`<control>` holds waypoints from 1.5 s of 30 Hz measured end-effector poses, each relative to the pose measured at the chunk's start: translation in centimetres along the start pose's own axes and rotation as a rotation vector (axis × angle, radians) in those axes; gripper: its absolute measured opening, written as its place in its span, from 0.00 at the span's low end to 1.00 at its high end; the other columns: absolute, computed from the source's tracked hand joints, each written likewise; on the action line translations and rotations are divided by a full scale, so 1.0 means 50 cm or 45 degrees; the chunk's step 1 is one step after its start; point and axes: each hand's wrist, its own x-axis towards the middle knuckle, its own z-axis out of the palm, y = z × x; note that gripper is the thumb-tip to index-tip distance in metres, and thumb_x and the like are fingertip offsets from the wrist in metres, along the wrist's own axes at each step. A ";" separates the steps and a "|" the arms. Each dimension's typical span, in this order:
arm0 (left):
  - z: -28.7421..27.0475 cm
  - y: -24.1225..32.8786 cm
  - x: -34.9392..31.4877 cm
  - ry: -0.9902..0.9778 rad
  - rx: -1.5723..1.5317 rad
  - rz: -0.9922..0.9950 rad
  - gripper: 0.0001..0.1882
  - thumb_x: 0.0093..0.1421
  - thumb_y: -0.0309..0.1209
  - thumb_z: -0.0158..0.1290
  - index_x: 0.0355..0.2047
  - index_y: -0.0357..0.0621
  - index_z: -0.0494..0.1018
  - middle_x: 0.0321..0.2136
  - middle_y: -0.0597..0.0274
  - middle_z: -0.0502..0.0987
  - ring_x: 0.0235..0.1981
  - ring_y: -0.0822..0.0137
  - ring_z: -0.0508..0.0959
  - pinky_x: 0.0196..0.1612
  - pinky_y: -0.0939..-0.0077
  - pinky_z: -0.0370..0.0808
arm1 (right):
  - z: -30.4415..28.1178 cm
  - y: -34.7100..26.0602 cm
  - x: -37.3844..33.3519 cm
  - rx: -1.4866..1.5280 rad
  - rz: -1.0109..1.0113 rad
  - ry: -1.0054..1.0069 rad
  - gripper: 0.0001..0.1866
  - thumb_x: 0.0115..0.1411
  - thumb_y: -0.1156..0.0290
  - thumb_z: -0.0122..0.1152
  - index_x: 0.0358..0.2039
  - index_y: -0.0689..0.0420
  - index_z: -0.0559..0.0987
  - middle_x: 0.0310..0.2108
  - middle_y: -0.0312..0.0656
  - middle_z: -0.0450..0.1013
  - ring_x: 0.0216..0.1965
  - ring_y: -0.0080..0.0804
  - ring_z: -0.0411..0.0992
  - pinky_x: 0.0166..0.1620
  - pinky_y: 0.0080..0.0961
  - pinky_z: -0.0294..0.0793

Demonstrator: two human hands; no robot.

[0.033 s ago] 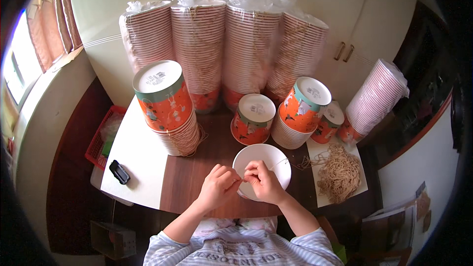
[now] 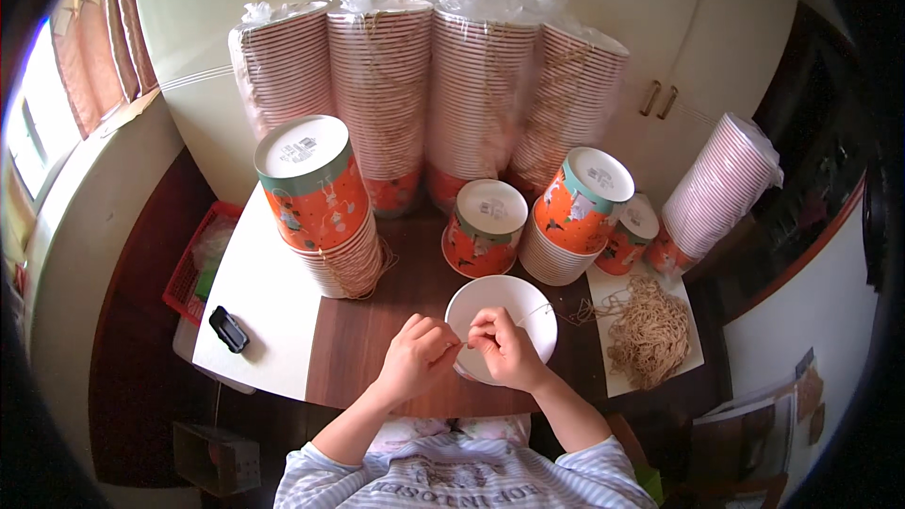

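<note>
A white-lined paper bucket (image 2: 504,290) stands mouth up near the table's front edge. Above its near left side, my left hand (image 2: 418,358) and my right hand (image 2: 507,351) meet with fingertips pinched. A thin tan string (image 2: 535,311) crosses the bucket's right rim toward my right hand, and a short bit shows between the two hands. The fingertips partly cover it. To the right, a tangled heap of the same string (image 2: 649,335) lies on the table's pale section.
Upside-down orange and green buckets stand at left (image 2: 316,198), middle (image 2: 485,231) and right (image 2: 583,203). Tall plastic-wrapped bucket stacks (image 2: 382,94) line the back; another stack (image 2: 718,188) leans at right. A black case (image 2: 228,330) lies left, near a red basket (image 2: 184,273).
</note>
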 end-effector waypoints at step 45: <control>0.116 -0.011 -0.163 0.151 -1.639 -1.224 0.05 0.56 0.25 0.50 0.31 0.36 0.72 0.29 0.66 0.74 0.31 0.78 0.71 0.36 0.85 0.68 | 0.077 0.027 -0.134 -0.954 -0.236 0.043 0.05 0.45 0.73 0.56 0.18 0.54 0.69 0.16 0.36 0.66 0.23 0.30 0.67 0.36 0.30 0.63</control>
